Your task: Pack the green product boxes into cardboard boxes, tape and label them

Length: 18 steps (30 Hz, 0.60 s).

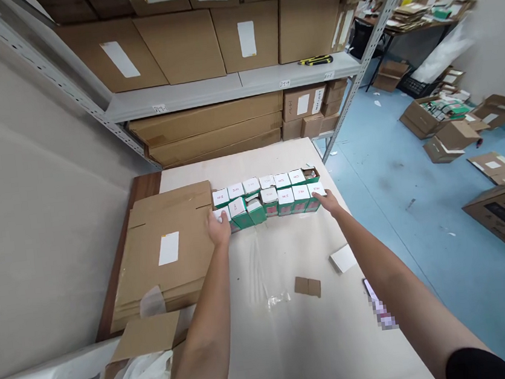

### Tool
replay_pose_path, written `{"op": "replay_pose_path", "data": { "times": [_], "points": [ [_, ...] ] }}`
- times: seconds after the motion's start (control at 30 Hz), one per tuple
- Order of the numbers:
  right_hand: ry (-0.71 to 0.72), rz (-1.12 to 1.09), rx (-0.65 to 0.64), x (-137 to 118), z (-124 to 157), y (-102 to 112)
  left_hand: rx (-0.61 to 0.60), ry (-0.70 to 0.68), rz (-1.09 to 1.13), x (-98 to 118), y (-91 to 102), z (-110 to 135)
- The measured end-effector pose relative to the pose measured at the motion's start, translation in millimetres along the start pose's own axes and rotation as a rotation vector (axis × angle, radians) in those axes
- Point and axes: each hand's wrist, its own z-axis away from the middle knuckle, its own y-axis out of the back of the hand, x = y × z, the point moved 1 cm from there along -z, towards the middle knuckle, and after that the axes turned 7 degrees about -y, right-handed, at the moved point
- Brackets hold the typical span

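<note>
On the pale table [252, 268], shelf side | two rows of green-and-white boxes [269, 195], front row between the hands | left hand [219, 228] at its left end, thumb against end box | right hand [327, 200] touching rightmost box | fingers partly hidden, can't tell if clamped

From my head view, my left forearm [209, 334] rises steeply from the bottom edge, bare, with the left hand [219, 229] at its end, thumb [224, 217] lying forward and the other fingers mostly hidden from me. My right forearm [389, 268] slants in from the lower right, bare above a black sleeve [475, 365]; the right hand [326, 201] reaches slightly farther out, angled inward, its thumb pointing left, and I cannot make out all its fingers
</note>
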Motion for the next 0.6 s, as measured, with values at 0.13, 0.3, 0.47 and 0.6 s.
{"op": "replay_pose_path", "data": {
  "times": [0.13,0.3,0.47,0.6],
  "points": [
    [0.06,-0.001,0.052,1,3,-3,-0.047,-0.139,0.096,60,-24.3,30],
    [0.072,-0.057,0.049,6,5,-7,-0.51,-0.032,0.326,126,-99.3,63],
    [0.061,-0.141,-0.018,7,4,-9,-0.388,0.145,0.282,141,-143.8,75],
    [0.045,-0.225,-0.091,10,1,-5,-0.403,0.141,0.194,137,-150.9,73]
  ]
}}
